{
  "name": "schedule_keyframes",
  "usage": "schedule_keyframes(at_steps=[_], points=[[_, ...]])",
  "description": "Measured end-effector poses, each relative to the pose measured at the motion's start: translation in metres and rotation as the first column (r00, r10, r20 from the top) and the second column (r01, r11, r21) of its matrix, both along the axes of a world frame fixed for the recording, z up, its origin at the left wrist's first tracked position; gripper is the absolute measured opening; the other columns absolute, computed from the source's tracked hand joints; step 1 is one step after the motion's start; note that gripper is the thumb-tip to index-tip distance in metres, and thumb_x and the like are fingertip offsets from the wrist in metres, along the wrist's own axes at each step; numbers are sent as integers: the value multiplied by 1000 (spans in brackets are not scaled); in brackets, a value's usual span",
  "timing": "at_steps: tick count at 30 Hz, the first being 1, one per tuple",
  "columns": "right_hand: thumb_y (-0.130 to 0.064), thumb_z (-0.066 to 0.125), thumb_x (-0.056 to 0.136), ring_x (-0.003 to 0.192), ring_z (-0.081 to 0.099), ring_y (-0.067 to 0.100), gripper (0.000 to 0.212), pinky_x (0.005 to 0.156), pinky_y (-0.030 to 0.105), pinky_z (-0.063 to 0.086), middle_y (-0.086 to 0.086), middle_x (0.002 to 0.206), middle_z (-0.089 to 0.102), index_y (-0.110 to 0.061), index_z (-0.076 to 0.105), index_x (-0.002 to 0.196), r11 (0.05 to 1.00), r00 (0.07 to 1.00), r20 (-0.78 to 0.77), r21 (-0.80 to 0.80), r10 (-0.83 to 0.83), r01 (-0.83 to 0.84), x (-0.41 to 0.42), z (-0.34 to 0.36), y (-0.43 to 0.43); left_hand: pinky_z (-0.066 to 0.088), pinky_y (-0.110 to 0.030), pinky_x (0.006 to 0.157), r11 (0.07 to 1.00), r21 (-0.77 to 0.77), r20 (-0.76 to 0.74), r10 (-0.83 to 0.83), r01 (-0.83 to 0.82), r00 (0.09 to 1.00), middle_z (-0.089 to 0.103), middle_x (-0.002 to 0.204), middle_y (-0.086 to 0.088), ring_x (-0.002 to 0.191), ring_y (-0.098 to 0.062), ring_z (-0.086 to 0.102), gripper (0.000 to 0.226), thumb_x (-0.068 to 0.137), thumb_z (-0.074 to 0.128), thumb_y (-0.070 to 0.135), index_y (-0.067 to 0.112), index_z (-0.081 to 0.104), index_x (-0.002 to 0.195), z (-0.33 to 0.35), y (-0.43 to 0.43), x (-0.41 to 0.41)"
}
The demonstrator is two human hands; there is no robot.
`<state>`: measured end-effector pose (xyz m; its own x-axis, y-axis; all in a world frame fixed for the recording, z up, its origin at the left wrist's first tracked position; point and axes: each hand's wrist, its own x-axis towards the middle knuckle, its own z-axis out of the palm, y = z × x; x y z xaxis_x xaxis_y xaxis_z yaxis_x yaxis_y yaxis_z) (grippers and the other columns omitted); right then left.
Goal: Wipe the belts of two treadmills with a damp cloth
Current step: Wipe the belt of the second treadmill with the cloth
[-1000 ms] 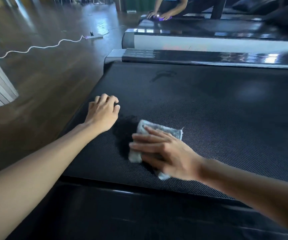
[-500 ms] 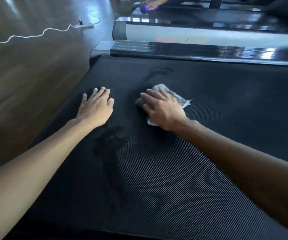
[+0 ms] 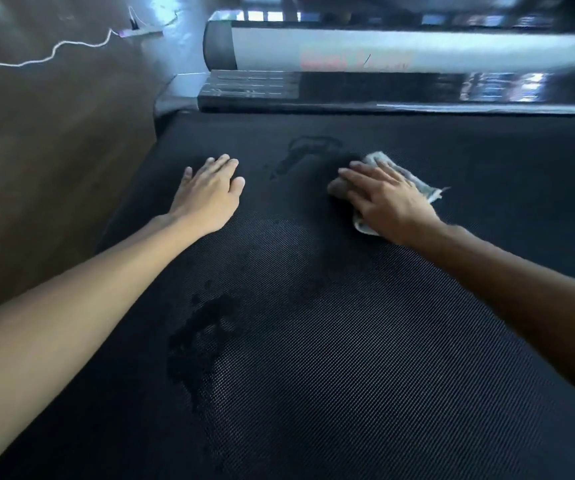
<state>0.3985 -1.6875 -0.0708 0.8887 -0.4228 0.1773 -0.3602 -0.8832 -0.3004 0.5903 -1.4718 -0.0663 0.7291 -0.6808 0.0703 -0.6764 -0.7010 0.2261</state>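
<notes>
The black textured treadmill belt (image 3: pixel 365 341) fills most of the view. My right hand (image 3: pixel 388 204) lies flat on a grey damp cloth (image 3: pixel 428 190) and presses it onto the belt at the upper right, fingers straight; most of the cloth is hidden under the palm. My left hand (image 3: pixel 210 192) rests flat on the belt near its left edge, fingers straight, holding nothing. Dark wet marks (image 3: pixel 199 337) show on the belt near me, and a faint wet outline (image 3: pixel 308 148) lies just left of the cloth.
The glossy side rail (image 3: pixel 383 93) of this treadmill runs across beyond the belt. Behind it stands a second treadmill with a white side panel (image 3: pixel 400 51). Brown wooden floor (image 3: pixel 47 150) lies to the left, with a white cable (image 3: pixel 44 58) and a power strip (image 3: pixel 140 31).
My right hand has pushed the cloth away from me and to the right across the belt, leaving wet marks behind. My left hand has stayed flat on the belt. The view has tilted down.
</notes>
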Motion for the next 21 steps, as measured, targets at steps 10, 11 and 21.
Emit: schedule_keyframes(at_steps=[10, 11, 21], points=[[-47, 28, 99, 149, 16, 16, 48, 121, 37, 16, -16, 155, 32, -38, 38, 146, 896, 896, 11, 16, 444, -444, -50, 2, 100, 5, -47, 119, 1000, 12, -13, 20, -20, 1000, 16, 160, 1, 148, -18, 11, 56, 101, 27, 43, 19, 24, 151, 6, -14, 36], [-49, 28, 99, 149, 17, 15, 49, 120, 38, 18, -17, 154, 33, -39, 39, 145, 912, 912, 8, 21, 411, -411, -58, 3, 80, 3, -47, 119, 1000, 18, -12, 21, -21, 1000, 14, 160, 1, 148, -18, 9, 56, 101, 25, 44, 19, 22, 152, 3, -13, 37], [-37, 41, 97, 149, 7, 25, 54, 118, 44, 7, -9, 160, 23, -33, 30, 150, 994, 994, -40, 23, -105, 106, 141, 4, 20, 2, -44, 120, 999, -16, 72, 44, -43, 996, 13, 160, 6, 148, -13, 6, 52, 103, 19, 41, 23, 21, 152, -12, -13, 36]])
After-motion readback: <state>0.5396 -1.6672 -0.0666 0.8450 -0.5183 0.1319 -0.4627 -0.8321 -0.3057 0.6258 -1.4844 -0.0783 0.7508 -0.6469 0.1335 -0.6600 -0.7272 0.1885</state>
